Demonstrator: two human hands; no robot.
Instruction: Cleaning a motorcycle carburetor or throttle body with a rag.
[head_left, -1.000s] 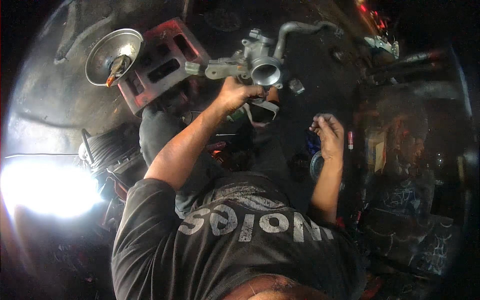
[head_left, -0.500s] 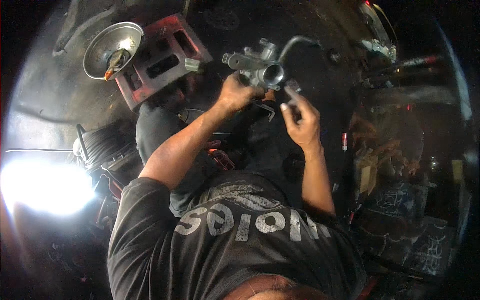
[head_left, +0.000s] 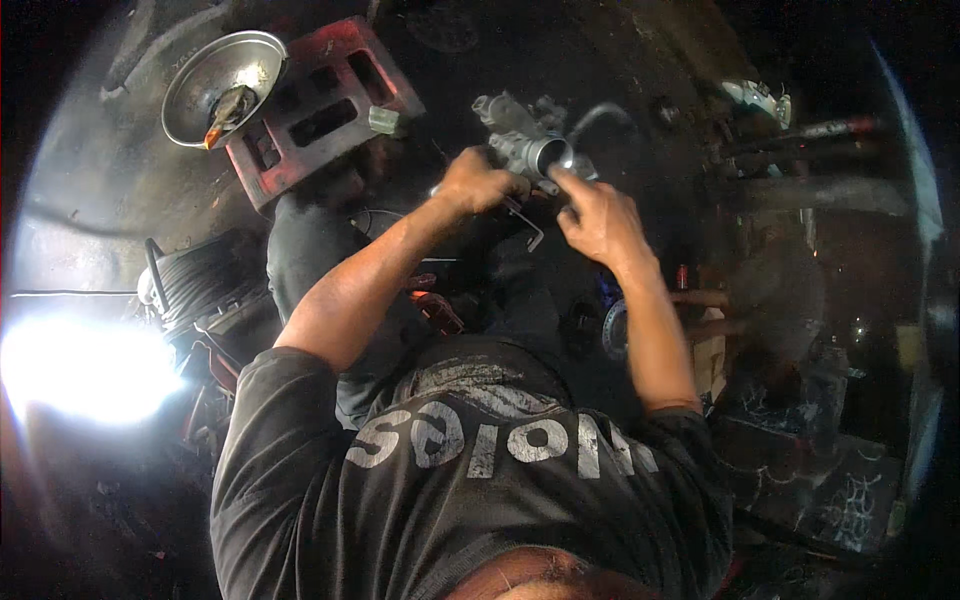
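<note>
My left hand [head_left: 478, 182] grips a silvery metal throttle body [head_left: 513, 143] with a round bore. The bore faces up toward me and to the right. An L-shaped hex key [head_left: 534, 238] sticks out below that hand; where its other end sits is hidden. My right hand [head_left: 603, 220] has its index finger stretched out to the rim of the bore, with the thumb apart and the other fingers curled. Nothing shows in its grasp. The fingertip is slightly blurred, so I cannot tell whether it reaches inside the bore.
A red-and-grey crate [head_left: 325, 115] stands at the far left, with a metal bowl [head_left: 262, 62] on its left end and a small pale block [head_left: 384, 121] on its near edge. A bright lamp [head_left: 90, 370] glares at left, beside a coil of black cable [head_left: 200, 290].
My right hand has moved left and pointed its index finger to the bore. The throttle body has turned and shifted slightly right in my left hand.
</note>
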